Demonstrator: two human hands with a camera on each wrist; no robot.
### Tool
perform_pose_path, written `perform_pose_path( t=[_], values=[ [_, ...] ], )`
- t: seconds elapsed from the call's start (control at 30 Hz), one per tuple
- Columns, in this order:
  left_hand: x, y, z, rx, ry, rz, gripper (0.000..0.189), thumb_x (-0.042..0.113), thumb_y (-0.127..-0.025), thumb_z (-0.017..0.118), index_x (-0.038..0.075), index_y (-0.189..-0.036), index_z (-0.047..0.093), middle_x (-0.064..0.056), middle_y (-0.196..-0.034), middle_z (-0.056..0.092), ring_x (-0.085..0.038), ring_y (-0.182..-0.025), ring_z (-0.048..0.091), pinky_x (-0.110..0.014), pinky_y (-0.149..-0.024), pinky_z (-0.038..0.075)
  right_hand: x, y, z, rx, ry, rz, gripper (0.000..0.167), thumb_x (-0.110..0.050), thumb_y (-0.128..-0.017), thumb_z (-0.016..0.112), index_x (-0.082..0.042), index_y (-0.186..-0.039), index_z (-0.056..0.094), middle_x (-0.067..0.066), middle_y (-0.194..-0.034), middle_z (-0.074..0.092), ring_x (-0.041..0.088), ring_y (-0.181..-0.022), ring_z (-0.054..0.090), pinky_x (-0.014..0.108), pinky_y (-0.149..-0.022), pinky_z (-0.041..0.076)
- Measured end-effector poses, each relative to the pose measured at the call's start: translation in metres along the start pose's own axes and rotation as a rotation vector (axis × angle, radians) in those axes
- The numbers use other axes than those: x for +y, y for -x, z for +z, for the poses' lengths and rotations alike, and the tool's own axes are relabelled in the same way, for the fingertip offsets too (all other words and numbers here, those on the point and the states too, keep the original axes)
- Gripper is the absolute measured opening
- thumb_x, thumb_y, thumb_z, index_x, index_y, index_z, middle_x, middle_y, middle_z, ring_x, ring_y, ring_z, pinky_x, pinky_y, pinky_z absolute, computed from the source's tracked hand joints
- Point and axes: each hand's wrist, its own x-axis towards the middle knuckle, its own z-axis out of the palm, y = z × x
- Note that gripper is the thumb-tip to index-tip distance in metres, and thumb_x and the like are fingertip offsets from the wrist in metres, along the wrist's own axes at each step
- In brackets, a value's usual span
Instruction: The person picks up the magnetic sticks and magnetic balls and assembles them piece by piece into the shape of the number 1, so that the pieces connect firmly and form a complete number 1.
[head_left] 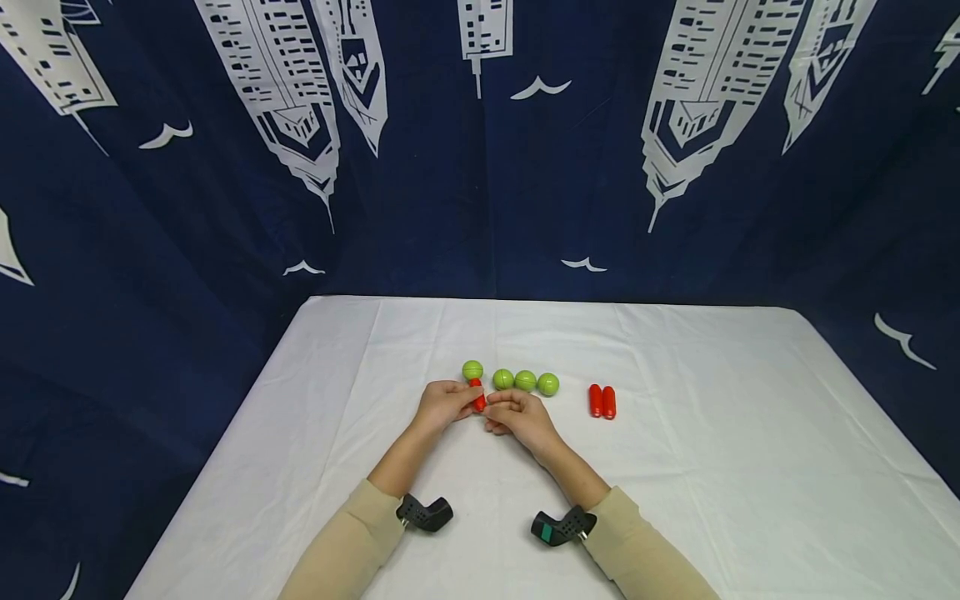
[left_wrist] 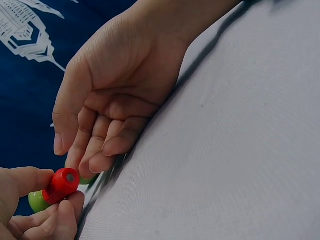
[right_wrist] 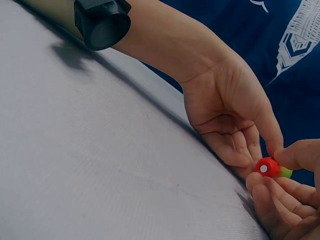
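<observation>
a dark blue backdrop point(head_left: 487, 192) printed with pale buildings and birds hangs behind a surface point(head_left: 750, 467) laid with white cloth. on the far-edge side of the surface, the left hand point(head_left: 444, 403) pinches a red rod point(head_left: 479, 404) between thumb and fingers. a green ball point(head_left: 472, 369) sits at the rod's end facing the far edge; the wrist views show a small pale disc point(right_wrist: 263, 169) on the opposite end. the right hand point(head_left: 522, 419) is just beside the rod, its fingers loosely bent; i cannot tell whether they touch it. three more green balls point(head_left: 526, 381) line up between the right hand and the far edge. farther toward the right edge, two other red rods point(head_left: 596, 401) lie side by side. both sleeves point(head_left: 352, 542) are beige.
</observation>
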Motion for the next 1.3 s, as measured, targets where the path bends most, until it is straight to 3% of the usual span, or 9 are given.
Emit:
perform_pose_path(
  t=[0.8,1.1,1.3],
  values=[
    [-0.006,-0.006,-0.005,-0.040,-0.018,-0.004,0.023,0.011,-0.088,0.072,-0.011,-0.094,0.070,-0.002,-0.069,0.068,-0.002,-0.055,0.059,-0.013,-0.054,0.049,0.001,0.000,-0.002,-0.032,0.013,0.001,0.029,-0.001,-0.090,0.063,0.016,-0.113,0.056,0.015,-0.086,0.069,0.012,-0.069,0.067,0.022,-0.063,0.055],
    [-0.004,-0.004,-0.005,-0.047,-0.022,0.009,0.023,0.013,-0.087,0.073,-0.010,-0.090,0.071,-0.003,-0.071,0.069,-0.002,-0.057,0.059,-0.013,-0.054,0.048,-0.013,0.001,-0.008,-0.034,0.101,-0.012,0.029,-0.001,-0.089,0.062,0.016,-0.112,0.057,0.023,-0.087,0.068,0.018,-0.069,0.068,0.026,-0.064,0.056],
    [-0.005,-0.005,-0.004,-0.032,-0.042,0.004,0.024,0.014,-0.086,0.074,-0.009,-0.090,0.071,-0.003,-0.070,0.069,-0.002,-0.057,0.060,-0.013,-0.054,0.049,-0.029,-0.005,-0.017,-0.014,0.168,-0.011,0.030,-0.003,-0.089,0.066,0.015,-0.113,0.058,0.021,-0.089,0.067,0.017,-0.070,0.067,0.031,-0.069,0.057]
  ],
)
